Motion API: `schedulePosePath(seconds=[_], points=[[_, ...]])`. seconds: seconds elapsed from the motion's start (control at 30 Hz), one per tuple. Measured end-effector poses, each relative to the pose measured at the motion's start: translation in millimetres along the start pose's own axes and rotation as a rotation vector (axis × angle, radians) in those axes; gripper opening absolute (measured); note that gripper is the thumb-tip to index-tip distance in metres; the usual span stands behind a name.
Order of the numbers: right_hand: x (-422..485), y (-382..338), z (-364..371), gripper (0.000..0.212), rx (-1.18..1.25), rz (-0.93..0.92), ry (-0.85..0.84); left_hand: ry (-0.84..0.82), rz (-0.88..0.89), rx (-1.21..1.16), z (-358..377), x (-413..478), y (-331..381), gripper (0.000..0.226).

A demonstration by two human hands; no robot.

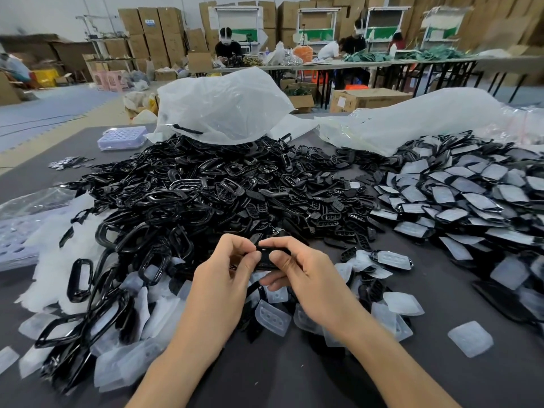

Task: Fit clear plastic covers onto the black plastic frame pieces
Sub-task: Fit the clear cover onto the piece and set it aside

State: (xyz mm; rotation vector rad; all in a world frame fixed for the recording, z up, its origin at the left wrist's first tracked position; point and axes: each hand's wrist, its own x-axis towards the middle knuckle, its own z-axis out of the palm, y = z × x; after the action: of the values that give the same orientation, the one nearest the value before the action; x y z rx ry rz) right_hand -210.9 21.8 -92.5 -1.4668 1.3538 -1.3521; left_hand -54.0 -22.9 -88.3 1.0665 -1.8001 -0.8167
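Note:
Both hands meet just above the table's middle, holding one black frame piece [265, 258] between them. My left hand [228, 269] pinches its left end with thumb and fingers. My right hand [303, 272] grips its right side, thumb on top. Whether a cover sits on the piece is hidden by the fingers. Loose clear plastic covers [272, 318] lie scattered under and around my hands. A big heap of black frame pieces [188, 198] fills the table behind and to the left.
A pile of frames with covers fitted [468, 198] spreads at the right. Two white plastic bags [223, 107] lie at the back of the dark table [294, 375]. A pale tray [122, 138] sits back left. People work at far tables.

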Motion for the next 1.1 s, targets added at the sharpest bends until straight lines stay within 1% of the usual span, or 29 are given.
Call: schedulePosePath(seconds=[0.07, 0.13, 0.23, 0.4, 0.6, 0.7, 0.83, 0.97, 1.1], points=[[0, 0, -2, 0.028, -0.043, -0.006, -0.008, -0.031, -0.005, -0.032, -1, 1, 1, 0.015], [0, 1, -3, 0.029, -0.060, -0.013, 0.000, -0.071, -0.032, -0.118, -3, 4, 2, 0.020], [0, 1, -4, 0.028, -0.035, -0.012, 0.009, -0.138, -0.051, -0.203, -6, 6, 3, 0.026], [1, -4, -8, 0.022, 0.015, 0.024, -0.049, -0.207, -0.082, -0.313, -9, 8, 0, 0.027], [-1, -7, -9, 0.023, 0.006, 0.038, -0.084, -0.188, -0.056, -0.273, -6, 8, -1, 0.029], [-1, -6, -9, 0.022, -0.066, 0.055, -0.090, -0.110, -0.035, -0.155, -3, 5, 0, 0.031], [-1, -6, -11, 0.021, -0.099, 0.046, -0.041, -0.019, 0.025, -0.038, 2, -1, 7, 0.036], [-1, -7, -13, 0.019, -0.077, 0.044, -0.016, 0.006, 0.061, 0.009, 3, -2, 10, 0.040], [0, -8, -12, 0.014, 0.064, 0.082, 0.000, 0.059, 0.067, 0.000, 6, -4, 12, 0.035]])
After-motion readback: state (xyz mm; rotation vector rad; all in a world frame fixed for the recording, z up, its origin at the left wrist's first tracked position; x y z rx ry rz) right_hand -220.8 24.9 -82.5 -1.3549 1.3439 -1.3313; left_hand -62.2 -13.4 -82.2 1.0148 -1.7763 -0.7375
